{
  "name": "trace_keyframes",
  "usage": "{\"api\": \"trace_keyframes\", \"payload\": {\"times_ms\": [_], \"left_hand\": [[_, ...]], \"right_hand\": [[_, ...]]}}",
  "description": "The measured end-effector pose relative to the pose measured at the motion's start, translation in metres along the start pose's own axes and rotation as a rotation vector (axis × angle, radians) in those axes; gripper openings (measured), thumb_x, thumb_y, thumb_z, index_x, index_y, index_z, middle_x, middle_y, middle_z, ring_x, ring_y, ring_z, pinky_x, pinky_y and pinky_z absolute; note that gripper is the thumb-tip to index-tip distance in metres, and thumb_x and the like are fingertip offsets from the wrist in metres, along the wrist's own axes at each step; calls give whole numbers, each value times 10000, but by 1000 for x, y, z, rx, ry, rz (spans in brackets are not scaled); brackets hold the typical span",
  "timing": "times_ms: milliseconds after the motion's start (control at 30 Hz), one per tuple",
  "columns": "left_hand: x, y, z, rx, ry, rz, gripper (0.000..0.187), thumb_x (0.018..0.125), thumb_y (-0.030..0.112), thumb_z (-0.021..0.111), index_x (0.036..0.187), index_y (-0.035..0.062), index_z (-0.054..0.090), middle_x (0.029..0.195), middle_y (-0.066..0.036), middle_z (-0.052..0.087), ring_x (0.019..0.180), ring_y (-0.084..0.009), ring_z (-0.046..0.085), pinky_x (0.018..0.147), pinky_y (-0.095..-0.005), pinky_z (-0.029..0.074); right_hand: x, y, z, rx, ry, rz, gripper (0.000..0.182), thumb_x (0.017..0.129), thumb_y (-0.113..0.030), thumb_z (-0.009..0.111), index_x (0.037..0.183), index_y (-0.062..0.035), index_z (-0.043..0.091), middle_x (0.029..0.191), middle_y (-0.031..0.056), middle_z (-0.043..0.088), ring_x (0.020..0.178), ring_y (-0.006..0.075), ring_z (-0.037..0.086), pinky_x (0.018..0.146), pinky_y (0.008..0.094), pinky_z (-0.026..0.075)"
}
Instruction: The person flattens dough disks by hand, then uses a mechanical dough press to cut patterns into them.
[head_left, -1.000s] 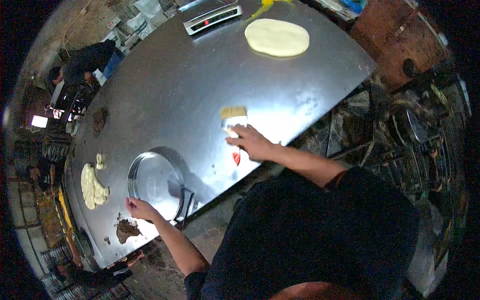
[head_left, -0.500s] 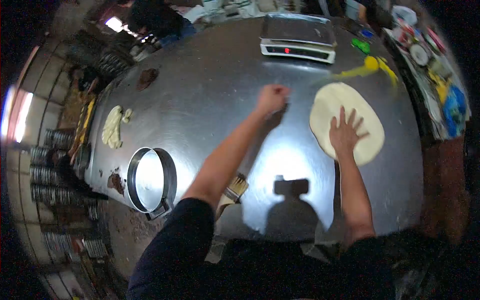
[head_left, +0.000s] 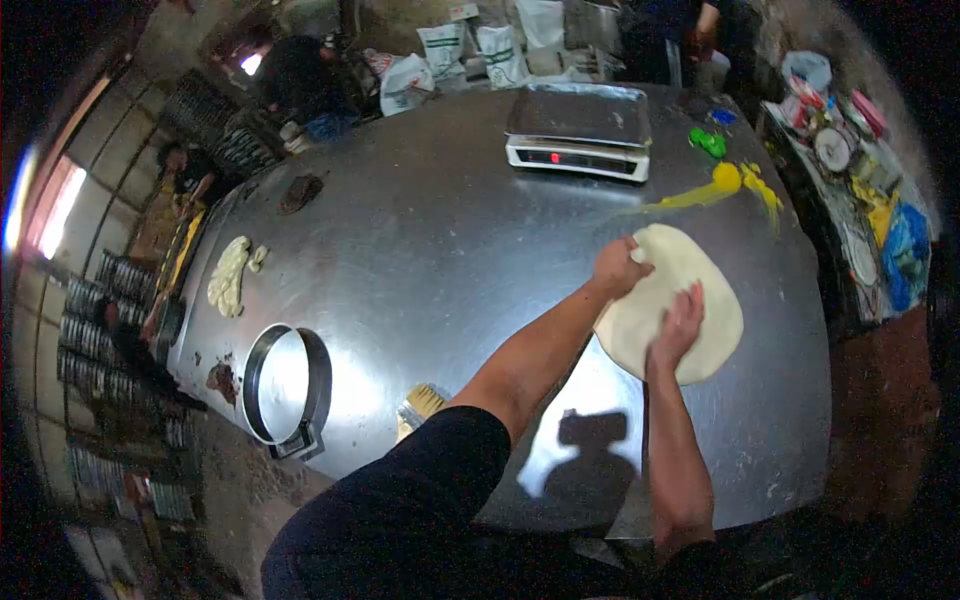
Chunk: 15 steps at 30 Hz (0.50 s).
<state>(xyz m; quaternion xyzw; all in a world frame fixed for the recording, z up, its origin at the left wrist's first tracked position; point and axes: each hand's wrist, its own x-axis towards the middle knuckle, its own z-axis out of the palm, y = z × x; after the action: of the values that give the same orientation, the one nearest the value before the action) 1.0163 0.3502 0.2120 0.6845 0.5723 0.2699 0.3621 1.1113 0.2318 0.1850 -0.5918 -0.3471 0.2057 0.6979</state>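
Note:
A flat, pale round of dough (head_left: 712, 290) lies on the metal table to the right of centre. My left hand (head_left: 622, 268) is closed on its upper left edge, with a bit of dough between thumb and fingers. On the lower middle of the sheet rests my right hand (head_left: 678, 328), turned partly on its side, its fingers stretched out and holding nothing. A bristle brush (head_left: 424, 402) lies on the table beside my left sleeve, which hides part of it.
A scale (head_left: 580, 130) stands at the back, right of it yellow smears (head_left: 726, 180) and a green object (head_left: 708, 142). A round metal ring (head_left: 250, 375) and dough scraps (head_left: 230, 277) are at left. Co-workers (head_left: 315, 80) stand around the table; a cluttered side table (head_left: 850, 200) lies right.
My left hand has moved right from above the bare table and taken hold of the dough's edge. My right hand has turned from flat and spread to tilted. The view has shifted.

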Motion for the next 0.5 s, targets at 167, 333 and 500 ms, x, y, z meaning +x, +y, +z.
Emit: {"api": "trace_keyframes", "payload": {"times_ms": [167, 333, 500], "left_hand": [[-98, 66, -36, 165, -253, 486, 402, 611, 208, 771, 969, 58, 666, 929, -187, 662, 852, -350, 636, 755, -442, 497], [-290, 94, 3, -96, -423, 729, 190, 658, 170, 604, 751, 5, 616, 671, -206, 593, 654, -378, 613, 572, -474, 487], [-342, 81, -55, -73, -672, 875, 275, 716, 236, 665, 891, 24, 649, 706, -165, 626, 697, -375, 622, 613, -444, 497]], "right_hand": [[-45, -66, -85, 822, 161, 627, 608, 963, -394, 386, 1430, -27, 257, 1468, 166, 298, 1355, 296, 307, 1085, 449, 310], [-130, -48, -142, 679, 186, 749, 585, 955, -395, 394, 1410, -39, 302, 1460, 165, 311, 1350, 301, 314, 1064, 422, 338], [-183, -75, -178, 449, 94, 826, 560, 938, -382, 414, 1388, -58, 337, 1459, 161, 316, 1336, 309, 329, 1061, 438, 332]]}}
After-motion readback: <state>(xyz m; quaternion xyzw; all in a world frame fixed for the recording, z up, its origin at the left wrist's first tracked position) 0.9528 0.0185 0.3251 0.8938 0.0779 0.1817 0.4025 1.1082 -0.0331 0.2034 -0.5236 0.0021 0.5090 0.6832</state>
